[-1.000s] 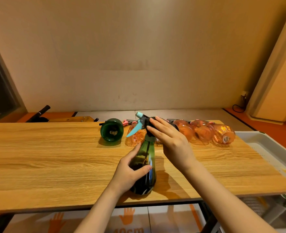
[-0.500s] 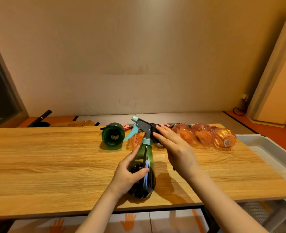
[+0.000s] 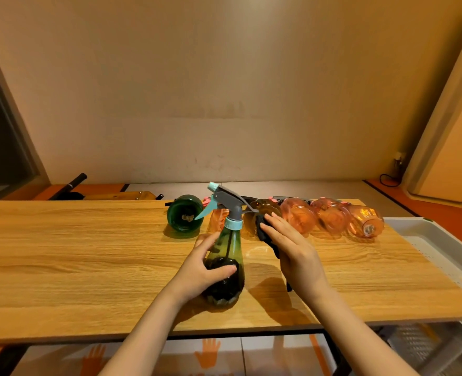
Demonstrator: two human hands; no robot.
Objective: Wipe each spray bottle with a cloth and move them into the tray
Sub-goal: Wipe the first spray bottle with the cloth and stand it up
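Over the last second the right hand [image 3: 296, 256] has slid off the spray head and now sits just to the 3 o'clock side of the green spray bottle [image 3: 225, 263], apart from it, its fingers nearly straight over a dark cloth [image 3: 265, 232] held under the palm. The bottle itself has tipped a little more upright.

The left hand [image 3: 202, 270] grips the bottle's lower body, thumb across the near face and fingers curled round the far side. The bottle stands on the wooden table [image 3: 75, 253] near its 6 o'clock edge, grey trigger head [image 3: 225, 202] pointing toward 10 o'clock.

Behind it, at 12 to 2 o'clock, lies a row of orange spray bottles [image 3: 330, 219] on their sides, with a second green bottle [image 3: 185, 219] lying at 11 o'clock. The white tray [image 3: 447, 248] sits off the table's 3 o'clock end and looks empty where visible.

Risks, as I judge them: the cloth is only pressed flat, not pinched, so it may slip out mid-wipe. The bottle rests close to the near edge; a hard wipe against a one-handed hold could twist it off. A wide swing of the cloth could also set the round bottles behind rolling.
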